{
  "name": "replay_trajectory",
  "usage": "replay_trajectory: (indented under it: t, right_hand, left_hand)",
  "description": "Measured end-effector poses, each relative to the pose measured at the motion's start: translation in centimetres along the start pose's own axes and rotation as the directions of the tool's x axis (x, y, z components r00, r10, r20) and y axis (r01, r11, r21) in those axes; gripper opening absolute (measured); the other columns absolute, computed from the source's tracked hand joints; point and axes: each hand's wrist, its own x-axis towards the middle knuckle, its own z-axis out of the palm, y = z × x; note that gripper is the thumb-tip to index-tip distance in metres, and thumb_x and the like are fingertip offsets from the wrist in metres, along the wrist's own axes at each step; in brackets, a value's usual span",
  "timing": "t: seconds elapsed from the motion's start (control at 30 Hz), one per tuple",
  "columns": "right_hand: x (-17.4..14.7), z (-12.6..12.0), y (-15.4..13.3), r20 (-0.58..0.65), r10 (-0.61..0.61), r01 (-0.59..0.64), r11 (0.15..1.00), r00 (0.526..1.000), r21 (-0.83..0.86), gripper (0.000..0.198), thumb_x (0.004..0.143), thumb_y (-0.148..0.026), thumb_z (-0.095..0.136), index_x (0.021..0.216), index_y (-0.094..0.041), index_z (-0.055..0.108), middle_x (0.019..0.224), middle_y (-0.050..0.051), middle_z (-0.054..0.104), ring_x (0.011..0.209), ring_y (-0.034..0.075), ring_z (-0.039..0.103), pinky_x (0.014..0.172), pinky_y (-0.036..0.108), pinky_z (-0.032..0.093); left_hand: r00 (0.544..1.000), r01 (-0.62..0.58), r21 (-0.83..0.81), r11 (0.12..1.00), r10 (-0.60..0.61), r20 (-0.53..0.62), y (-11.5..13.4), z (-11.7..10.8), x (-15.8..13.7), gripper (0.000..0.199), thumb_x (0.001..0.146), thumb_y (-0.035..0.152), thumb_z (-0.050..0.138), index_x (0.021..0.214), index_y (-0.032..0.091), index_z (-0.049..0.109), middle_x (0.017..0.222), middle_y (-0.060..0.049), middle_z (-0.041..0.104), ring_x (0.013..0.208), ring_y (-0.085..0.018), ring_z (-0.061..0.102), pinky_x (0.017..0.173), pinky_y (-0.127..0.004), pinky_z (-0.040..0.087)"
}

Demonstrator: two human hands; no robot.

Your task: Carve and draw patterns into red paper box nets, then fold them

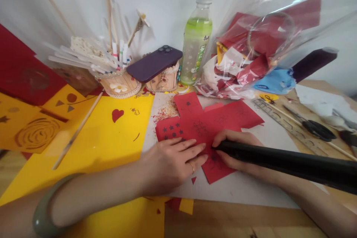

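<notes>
My right hand point(241, 137) grips a black tool point(287, 161); beside it, my left hand point(170, 161) lies flat and released on the red paper point(208, 121).

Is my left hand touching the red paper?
Touching. The head view shows the left hand palm-down, its fingers resting across the red paper.

One black tool point(279, 159), one large red heart point(117, 115), one bottle point(196, 41), one ruler point(290, 128), one bangle point(41, 208), one ring point(192, 167)
</notes>
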Motion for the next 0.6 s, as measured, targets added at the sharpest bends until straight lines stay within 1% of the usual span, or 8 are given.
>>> replay_trajectory:
  t: [0.1, 0.2, 0.3, 0.37, 0.43, 0.5, 0.6]
  right_hand:
    - [-0.1, 0.5, 0.1, -0.039, -0.054, 0.051, 0.997, 0.998, -0.058, 0.008, 0.076, -0.013, 0.054, 0.08, -0.02, 0.052, 0.062, -0.005, 0.056, 0.049, 0.008, 0.048, 0.045, 0.018, 0.038]
    - [0.0, 0.8, -0.1, -0.056, -0.155, 0.144, 0.976, 0.986, -0.162, 0.011, 0.074, -0.01, 0.052, 0.075, -0.02, 0.049, 0.059, -0.004, 0.053, 0.047, 0.008, 0.047, 0.045, 0.018, 0.037]
    - [0.0, 0.9, -0.4, -0.017, -0.244, 0.232, 0.94, 0.97, -0.252, 0.015, 0.075, -0.007, 0.049, 0.073, -0.022, 0.046, 0.063, -0.002, 0.052, 0.053, 0.011, 0.048, 0.05, 0.022, 0.038]
    - [0.0, 0.9, -0.5, 0.019, -0.254, 0.25, 0.93, 0.967, -0.271, 0.018, 0.076, -0.005, 0.047, 0.074, -0.022, 0.044, 0.065, -0.001, 0.052, 0.056, 0.012, 0.048, 0.052, 0.024, 0.039]
    - [-0.1, 1.0, -0.3, 0.026, -0.269, 0.266, 0.926, 0.963, -0.267, 0.02, 0.076, -0.003, 0.046, 0.076, -0.022, 0.043, 0.066, -0.001, 0.051, 0.057, 0.012, 0.047, 0.052, 0.024, 0.038]
    - [-0.1, 1.1, 0.0, -0.01, -0.3, 0.286, 0.919, 0.954, -0.27, 0.02, 0.075, -0.003, 0.047, 0.078, -0.022, 0.043, 0.065, -0.002, 0.05, 0.054, 0.011, 0.046, 0.05, 0.023, 0.037]
    - [-0.1, 1.3, 0.3, -0.047, -0.311, 0.286, 0.915, 0.949, -0.283, 0.019, 0.073, -0.004, 0.049, 0.078, -0.022, 0.044, 0.063, -0.003, 0.049, 0.05, 0.01, 0.045, 0.047, 0.022, 0.035]
  left_hand:
    - [1.0, -0.006, 0.037, 0.999, 0.005, 0.025, 0.1, -0.3, 0.2, 0.038, 0.093, 0.017, 0.03, 0.119, 0.015, 0.058, 0.124, -0.008, 0.058, 0.107, -0.022, 0.06, 0.076, -0.033, 0.056]
    - [1.0, -0.007, 0.057, 0.998, 0.005, 0.031, 0.2, -0.6, 0.4, 0.038, 0.093, 0.016, 0.029, 0.118, 0.014, 0.058, 0.124, -0.009, 0.058, 0.108, -0.023, 0.06, 0.075, -0.033, 0.055]
    - [0.999, -0.003, 0.065, 0.998, 0.001, 0.041, 0.4, -0.6, 0.3, 0.037, 0.093, 0.014, 0.031, 0.118, 0.014, 0.058, 0.125, -0.009, 0.058, 0.108, -0.023, 0.06, 0.075, -0.033, 0.055]
    - [0.999, 0.013, 0.061, 0.998, -0.016, 0.034, 0.5, -0.4, 0.2, 0.036, 0.092, 0.014, 0.032, 0.118, 0.014, 0.057, 0.125, -0.008, 0.057, 0.109, -0.023, 0.059, 0.075, -0.033, 0.055]
    - [0.999, 0.038, 0.053, 0.998, -0.039, 0.027, 0.6, -0.3, 0.1, 0.036, 0.093, 0.014, 0.033, 0.118, 0.015, 0.057, 0.127, -0.008, 0.056, 0.11, -0.022, 0.058, 0.076, -0.033, 0.055]
    - [0.998, 0.049, 0.049, 0.998, -0.05, 0.027, 0.7, -0.2, 0.1, 0.035, 0.093, 0.015, 0.034, 0.119, 0.015, 0.057, 0.127, -0.008, 0.056, 0.111, -0.022, 0.058, 0.077, -0.033, 0.055]
    - [0.998, 0.03, 0.049, 0.998, -0.032, 0.049, 0.6, -0.5, 0.2, 0.034, 0.093, 0.015, 0.035, 0.119, 0.015, 0.057, 0.126, -0.008, 0.056, 0.11, -0.023, 0.058, 0.075, -0.033, 0.055]
